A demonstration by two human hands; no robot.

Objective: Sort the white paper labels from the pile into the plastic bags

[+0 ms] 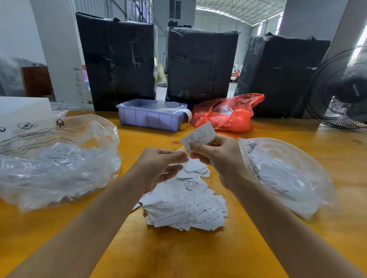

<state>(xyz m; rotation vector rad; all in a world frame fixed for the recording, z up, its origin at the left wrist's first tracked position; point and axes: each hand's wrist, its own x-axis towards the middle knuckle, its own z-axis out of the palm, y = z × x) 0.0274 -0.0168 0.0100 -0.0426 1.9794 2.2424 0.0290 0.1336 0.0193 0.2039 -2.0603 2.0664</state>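
Observation:
A pile of white paper labels (pixel 189 205) lies on the yellow table (pixel 182 259) in front of me, printed with sizes such as XS, S and XL. Above the pile, my right hand (pixel 218 158) pinches one white label (pixel 199 136) by its lower edge and holds it up. My left hand (pixel 160 164) is beside it with curled fingers, its fingertips next to the label's lower corner; whether it grips anything I cannot tell. A big clear plastic bag (pixel 50 162) with some labels inside lies at the left. Another clear plastic bag (pixel 288 174) lies at the right.
A purple plastic bin (pixel 150 117) and a red plastic bag (pixel 229 114) stand behind the pile. Three black wrapped boxes (pixel 200 63) line the back of the table. A black fan (pixel 345 89) stands at the right edge.

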